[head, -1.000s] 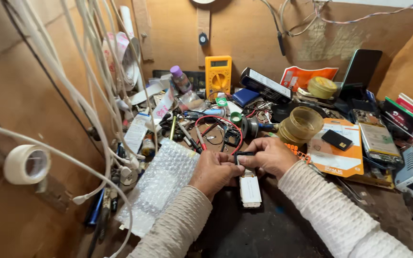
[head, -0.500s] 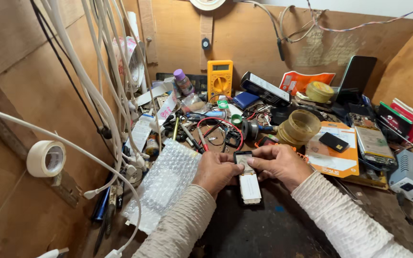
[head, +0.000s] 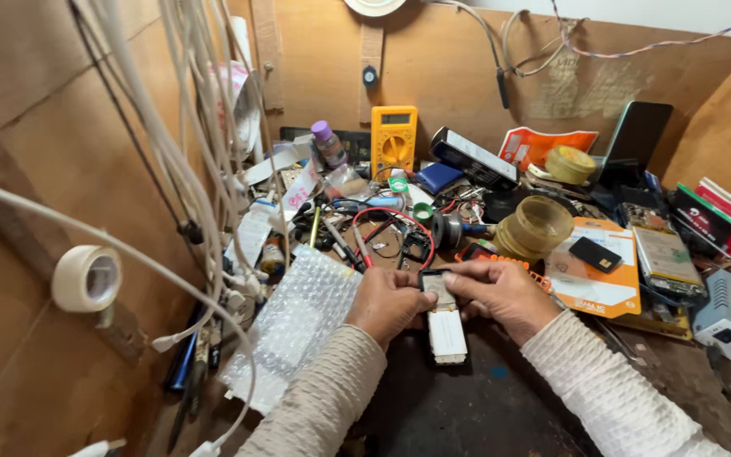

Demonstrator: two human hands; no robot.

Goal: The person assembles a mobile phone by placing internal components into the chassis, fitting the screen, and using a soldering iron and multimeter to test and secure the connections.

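Centre frame: left hand [head: 391, 302] and right hand [head: 501, 292], fingers pinching small dark module [head: 438, 288] above white block [head: 447, 333]. Risk: slips into table [head: 467, 415] clutter.

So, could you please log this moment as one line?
left hand: holds small device | right hand: holds same device | bubble wrap: left of hands

Cream ribbed knit sleeves, bare hands
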